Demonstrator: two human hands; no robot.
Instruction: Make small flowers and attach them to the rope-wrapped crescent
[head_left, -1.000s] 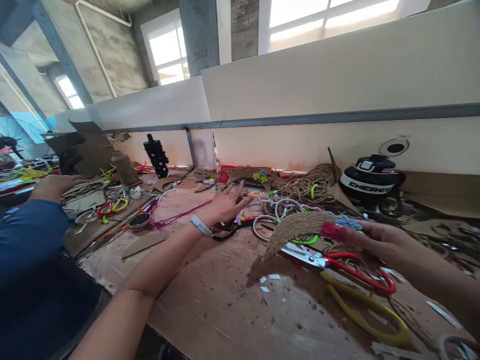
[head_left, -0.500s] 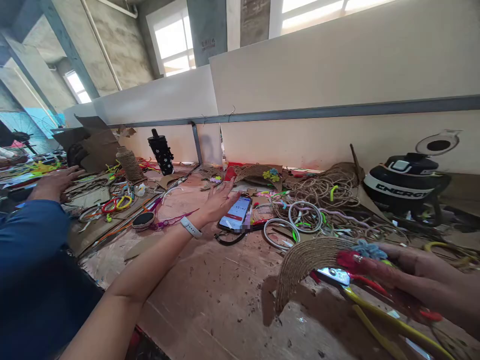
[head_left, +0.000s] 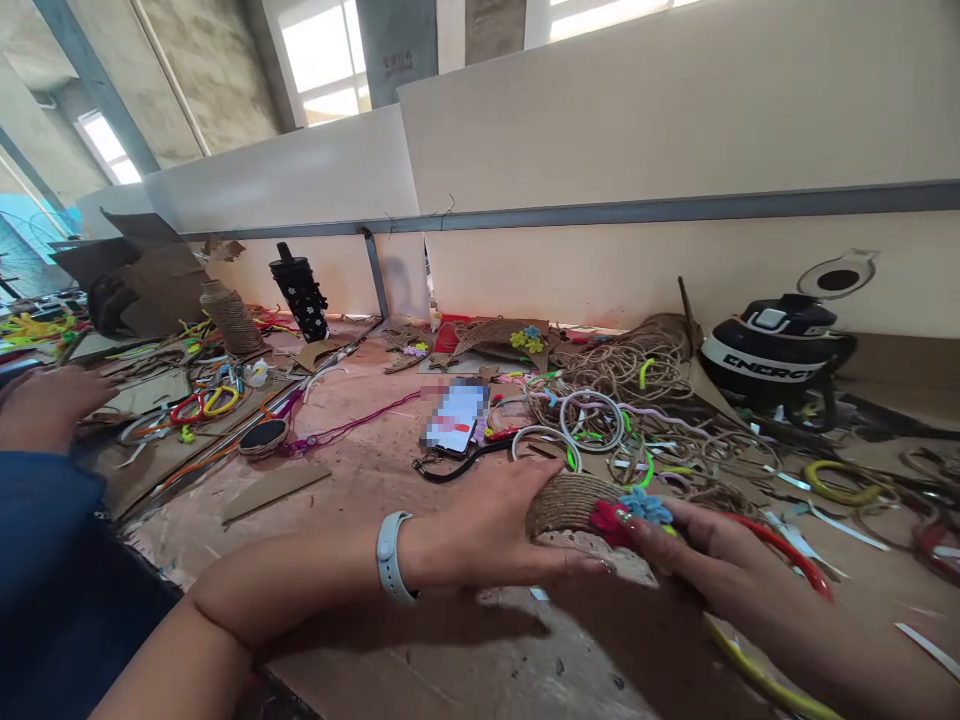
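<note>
A curved band of coiled jute rope [head_left: 568, 503] is held just above the table, with a blue knitted flower [head_left: 646, 506] and a dark red flower [head_left: 609, 522] at its right end. My right hand [head_left: 727, 570] pinches that end between thumb and fingers, by the flowers. Around the left end lies my left hand [head_left: 480, 525], thumb along the near side and fingers behind; the fingertips are partly hidden. It wears a pale watch band [head_left: 391, 560]. Behind my right hand shows a red curved handle [head_left: 795, 565], and below it a yellow handle [head_left: 772, 680].
Beyond the hands lie a phone [head_left: 455, 415], white rings [head_left: 592, 420] and tangled jute cord [head_left: 637, 365]. A black jug [head_left: 776, 360] stands at right, a dark tumbler [head_left: 300, 295] and twine spool [head_left: 231, 320] at left. A co-worker's hand [head_left: 49, 405] is at far left.
My left hand has moved from beside the phone back to the jute band's left end. My right hand has brought the band leftward. The co-worker's hand has shifted lower left.
</note>
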